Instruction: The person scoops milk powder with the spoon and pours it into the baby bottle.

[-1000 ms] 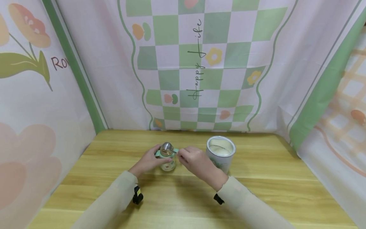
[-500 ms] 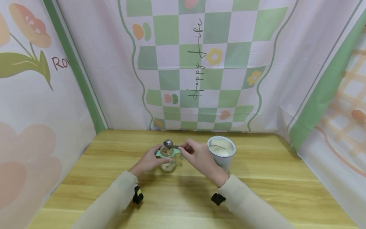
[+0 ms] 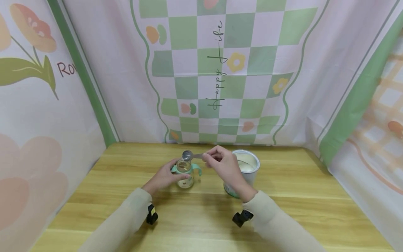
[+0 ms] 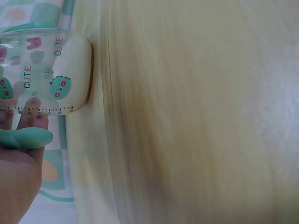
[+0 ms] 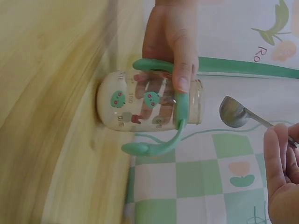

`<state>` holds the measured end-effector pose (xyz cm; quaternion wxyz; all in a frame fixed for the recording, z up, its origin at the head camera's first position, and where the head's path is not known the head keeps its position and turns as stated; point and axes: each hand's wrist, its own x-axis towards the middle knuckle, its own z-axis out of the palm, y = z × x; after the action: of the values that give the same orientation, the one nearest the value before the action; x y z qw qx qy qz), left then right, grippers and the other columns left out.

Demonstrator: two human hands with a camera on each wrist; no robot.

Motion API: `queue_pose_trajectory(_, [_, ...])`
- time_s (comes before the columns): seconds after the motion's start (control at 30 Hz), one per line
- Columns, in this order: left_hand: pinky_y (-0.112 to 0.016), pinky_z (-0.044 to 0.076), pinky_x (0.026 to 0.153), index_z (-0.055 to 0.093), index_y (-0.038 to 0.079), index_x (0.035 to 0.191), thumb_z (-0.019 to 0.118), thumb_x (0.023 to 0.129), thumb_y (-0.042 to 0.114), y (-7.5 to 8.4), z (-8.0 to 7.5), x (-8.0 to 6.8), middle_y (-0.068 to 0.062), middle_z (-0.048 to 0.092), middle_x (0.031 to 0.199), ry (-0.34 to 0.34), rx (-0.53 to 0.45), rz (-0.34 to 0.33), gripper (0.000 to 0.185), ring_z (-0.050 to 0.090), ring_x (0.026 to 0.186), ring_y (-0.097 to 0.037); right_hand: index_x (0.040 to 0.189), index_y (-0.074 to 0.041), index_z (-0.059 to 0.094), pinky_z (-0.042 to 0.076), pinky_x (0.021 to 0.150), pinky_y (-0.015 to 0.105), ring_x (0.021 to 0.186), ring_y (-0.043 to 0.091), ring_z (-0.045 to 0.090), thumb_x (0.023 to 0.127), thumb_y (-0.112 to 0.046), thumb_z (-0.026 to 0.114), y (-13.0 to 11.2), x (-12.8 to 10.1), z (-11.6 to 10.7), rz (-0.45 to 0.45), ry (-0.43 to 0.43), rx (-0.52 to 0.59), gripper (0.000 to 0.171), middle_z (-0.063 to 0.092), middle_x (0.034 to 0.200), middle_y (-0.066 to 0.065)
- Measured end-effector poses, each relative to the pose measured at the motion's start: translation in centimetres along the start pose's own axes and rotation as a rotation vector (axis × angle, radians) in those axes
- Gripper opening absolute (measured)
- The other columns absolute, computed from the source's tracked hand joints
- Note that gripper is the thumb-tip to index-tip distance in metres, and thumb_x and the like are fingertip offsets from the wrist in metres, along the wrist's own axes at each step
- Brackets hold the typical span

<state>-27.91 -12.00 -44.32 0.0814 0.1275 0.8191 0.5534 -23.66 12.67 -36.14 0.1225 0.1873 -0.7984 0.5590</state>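
Fingers, left: my left hand (image 3: 163, 176) wraps the bottle (image 3: 184, 174); in the right wrist view its fingers (image 5: 180, 70) curl over the glass and the green collar.
Fingers, right: my right hand (image 3: 224, 167) pinches the spoon (image 3: 188, 155) by the handle, fingertips bunched on it.
Bottle: small clear glass with cartoon prints and the word CUTE, mint-green handles (image 5: 154, 144) on both sides, mouth uncovered; it stands upright on the table (image 3: 283, 210), at about 9 o'clock from the tin.
Bottle fill: pale powder sits in the bottom, seen in the left wrist view (image 4: 77, 70).
Spoon: metal bowl hovers just above the bottle mouth, slightly toward 12 o'clock, not touching the rim; I cannot tell whether anything is in it.
Tin: white round tin (image 3: 248, 167) stands uncovered at 3 o'clock from the bottle, pale powder inside, partly hidden behind my right hand.
Surroundings: green-and-white chequered cloth (image 3: 220, 70) hangs at 12 o'clock behind the table.
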Motion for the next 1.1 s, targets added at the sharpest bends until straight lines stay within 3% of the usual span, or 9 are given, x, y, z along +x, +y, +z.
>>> queue_pose_trajectory(0.27, [-0.058,0.035,0.109,0.046,0.022,0.149,0.085,0.080,0.044,0.2,-0.2,0.0,-0.002,0.061,0.132,-0.017,0.022,0.011,0.082,0.054,0.125,-0.028,0.100,-0.005,0.068,0.059,0.073,0.034,0.082,0.034,0.070,0.098,-0.026,0.069,-0.2,0.2,-1.1,0.031,-0.015,0.069,0.021,0.074,0.089,0.008])
queue_pose_trajectory(0.4, [-0.057,0.036,0.109,0.047,0.023,0.147,0.085,0.080,0.043,0.4,-0.4,0.0,-0.001,0.062,0.131,-0.037,0.035,0.021,0.080,0.055,0.124,-0.026,0.101,-0.002,0.067,0.059,0.074,0.033,0.081,0.029,0.071,0.098,-0.026,0.069,-0.4,0.2,-1.8,0.046,-0.006,0.097,0.024,0.074,0.093,0.014])
queue_pose_trajectory(0.77, [-0.054,0.041,0.105,0.048,0.018,0.145,0.084,0.079,0.047,0.5,-0.7,0.2,0.002,0.061,0.130,-0.072,0.116,0.102,0.080,0.057,0.121,-0.023,0.102,-0.003,0.068,0.060,0.073,0.034,0.078,0.025,0.071,0.098,-0.029,0.069,-1.4,-0.1,-4.2,0.042,0.026,0.083,0.026,0.073,0.091,0.014])
queue_pose_trajectory(0.9, [-0.052,0.041,0.106,0.045,0.020,0.147,0.085,0.079,0.047,0.8,-0.7,0.3,0.002,0.059,0.132,-0.083,0.135,0.087,0.084,0.055,0.123,-0.022,0.102,-0.003,0.068,0.060,0.073,0.038,0.077,0.023,0.072,0.098,-0.029,0.069,-1.5,-0.2,-5.2,0.007,0.036,0.053,0.027,0.074,0.089,0.009])
queue_pose_trajectory(1.1, [-0.051,0.043,0.104,0.041,0.018,0.151,0.086,0.080,0.039,1.9,-1.1,0.2,-0.003,0.055,0.136,-0.108,0.154,0.112,0.087,0.052,0.125,-0.027,0.103,-0.001,0.068,0.060,0.072,0.036,0.078,0.031,0.072,0.098,-0.027,0.069,-1.5,-0.3,-6.7,-0.017,0.067,0.029,0.027,0.073,0.091,0.017])
